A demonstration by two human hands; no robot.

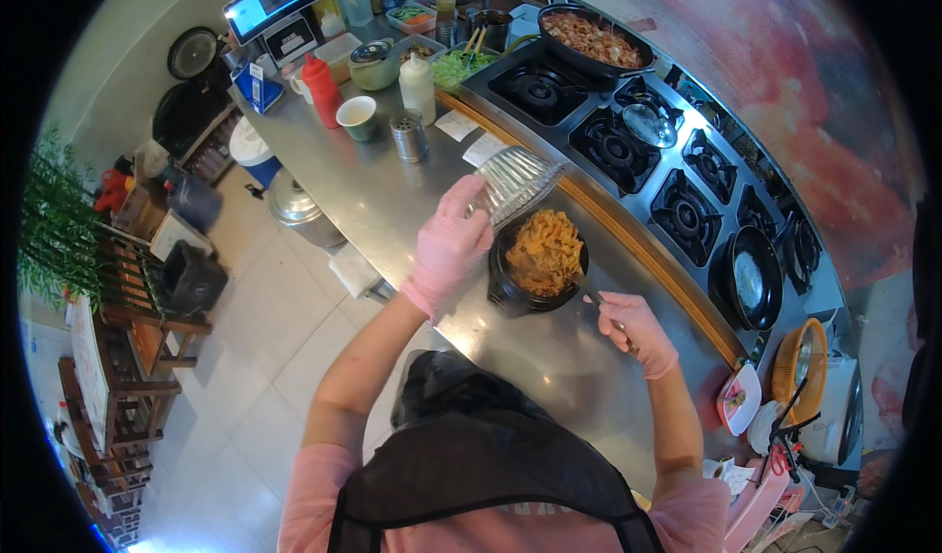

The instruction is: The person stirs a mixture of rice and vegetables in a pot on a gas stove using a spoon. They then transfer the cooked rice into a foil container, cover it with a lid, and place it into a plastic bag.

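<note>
A black stone-style bowl stands on the steel counter before me, heaped with orange-brown food. My left hand, in a pink glove, grips a crinkled aluminium foil container by its near edge and holds it tilted over the bowl's far left side. What the container holds inside is hidden from view. In my gloved right hand is the handle of a metal utensil, whose end is sunk in the right side of the food, so its shape cannot be told.
Left of the foil container stand a metal shaker, a green cup, a red squeeze bottle and a white one. Beyond the wooden edging lies a gas stove with a full pan and an empty frying pan.
</note>
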